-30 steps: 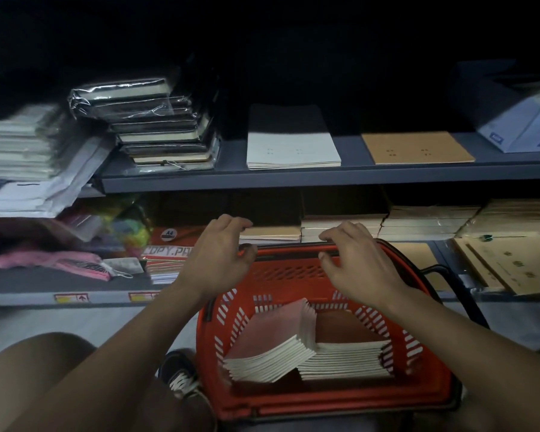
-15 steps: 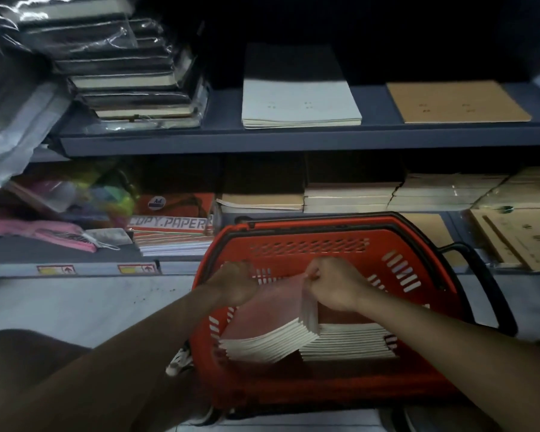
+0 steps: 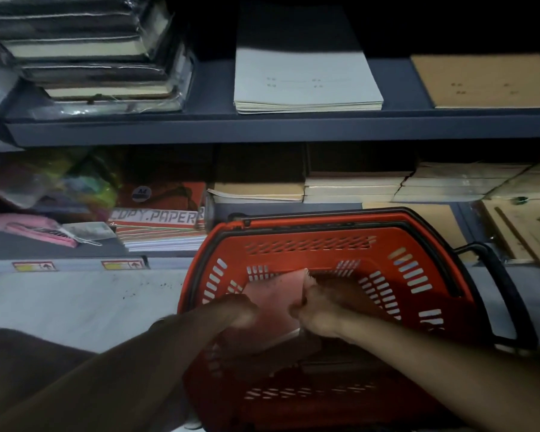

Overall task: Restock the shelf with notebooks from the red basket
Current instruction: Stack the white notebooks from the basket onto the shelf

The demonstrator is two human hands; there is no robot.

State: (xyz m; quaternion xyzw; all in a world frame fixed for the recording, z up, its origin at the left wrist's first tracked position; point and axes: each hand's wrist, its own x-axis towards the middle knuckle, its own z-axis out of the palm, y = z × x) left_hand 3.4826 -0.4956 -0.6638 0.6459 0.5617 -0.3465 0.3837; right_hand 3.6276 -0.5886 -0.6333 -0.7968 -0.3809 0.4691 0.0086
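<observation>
Both hands' grip, left hand (image 3: 240, 310) and right hand (image 3: 312, 310), clasps pink notebooks (image 3: 278, 294) (soft-covered) inside slotted red basket (image 3: 309, 244).

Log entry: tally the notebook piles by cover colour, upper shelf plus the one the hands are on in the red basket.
Dark, plastic-wrapped pile: 1
Pale grey pile: 1
Brown pile: 1
Pink pile, in the right hand grip: 1
Total: 4
</observation>
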